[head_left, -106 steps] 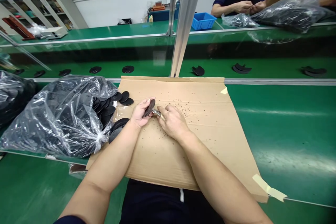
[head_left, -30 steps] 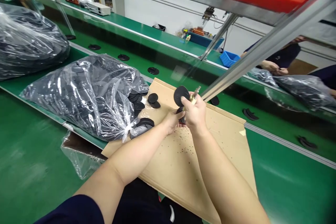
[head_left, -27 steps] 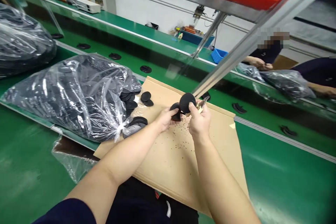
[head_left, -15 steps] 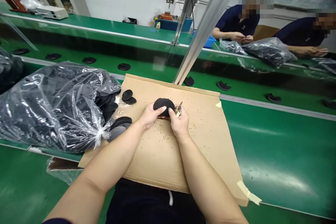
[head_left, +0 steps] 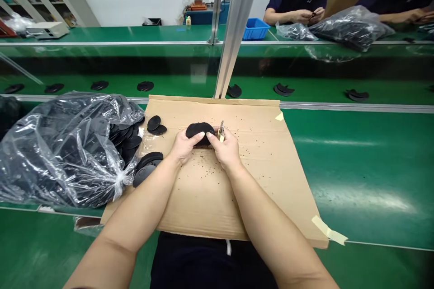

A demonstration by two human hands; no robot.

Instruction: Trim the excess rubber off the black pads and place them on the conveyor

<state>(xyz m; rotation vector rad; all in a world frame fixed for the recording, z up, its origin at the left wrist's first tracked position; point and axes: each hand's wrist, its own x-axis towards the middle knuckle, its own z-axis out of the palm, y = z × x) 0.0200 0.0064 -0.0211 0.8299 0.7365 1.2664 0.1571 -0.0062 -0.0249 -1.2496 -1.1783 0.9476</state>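
Black rounded pads [head_left: 200, 132], seen as one dark oval, are held up over the cardboard sheet [head_left: 200, 207] between both hands. My left hand [head_left: 184, 146] is closed on their left side, thumb pressed on the front face. My right hand [head_left: 226, 146] pinches their right side with the thumb. Tucked in the same right hand, a small snips-like tool [head_left: 221, 132] points up, metal tip exposed and pale grip partly hidden by fingers. Tiny black scraps [head_left: 210, 169] are scattered beneath the hands. Two loose black oval pieces [head_left: 154, 123] lie left of my left hand.
A clear plastic bag [head_left: 64, 153] full of black pieces bulges at the left. More curved black pieces [head_left: 149, 162] lie near my left forearm. A metal post [head_left: 233, 31] rises behind the cardboard. Spaced black pieces [head_left: 284, 89] lie along the green belt. Two people work across it.
The view has levelled out and shifted. The pads, overlapping as two discs before, now look like a single oval. Both hands keep their hold, and the tool stays in my right hand.
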